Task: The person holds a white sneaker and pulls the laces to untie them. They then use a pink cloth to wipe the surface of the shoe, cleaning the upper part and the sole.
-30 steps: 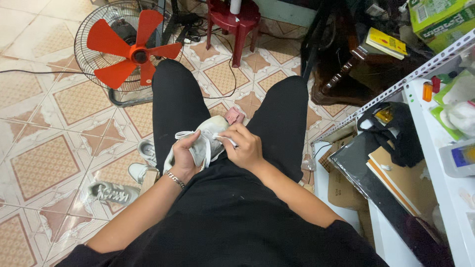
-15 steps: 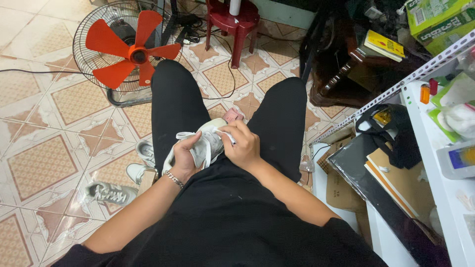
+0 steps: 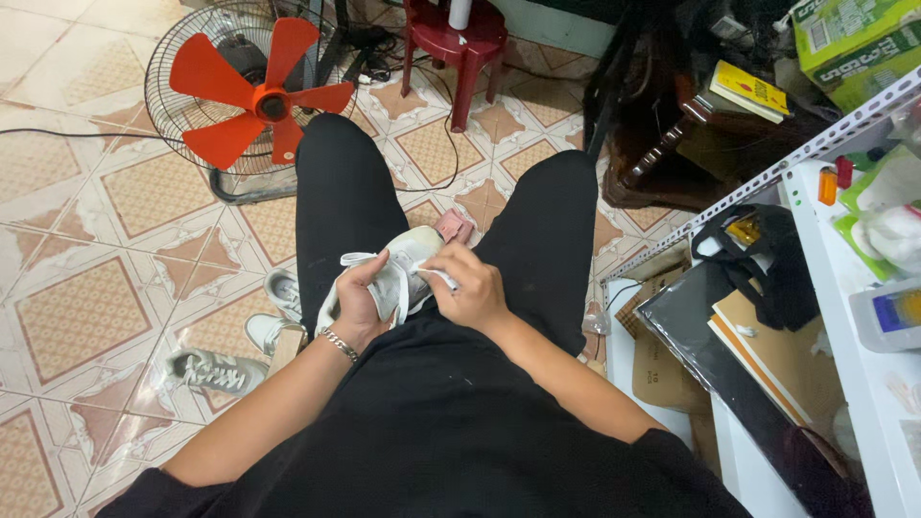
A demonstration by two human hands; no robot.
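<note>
A pale grey sneaker (image 3: 408, 264) with white laces lies on my lap between my black-trousered legs. My left hand (image 3: 357, 302), a chain bracelet at its wrist, grips the sneaker from the left side. My right hand (image 3: 470, 288) rests on the shoe's right side, its fingers pinching a white lace near the eyelets. The sole's pinkish end (image 3: 453, 225) sticks out past my right hand. The shoe's inner side is hidden by my hands.
On the tiled floor to the left lie a grey sneaker (image 3: 213, 371) and a white one (image 3: 278, 293). A floor fan with red blades (image 3: 254, 96) stands ahead, a red stool (image 3: 456, 43) behind it. A white shelf unit (image 3: 854, 317) with boxes and cartons crowds the right.
My hands and the sneaker have barely shifted; the right hand's fingers have worked a little along the lace. The view has drifted slightly.
</note>
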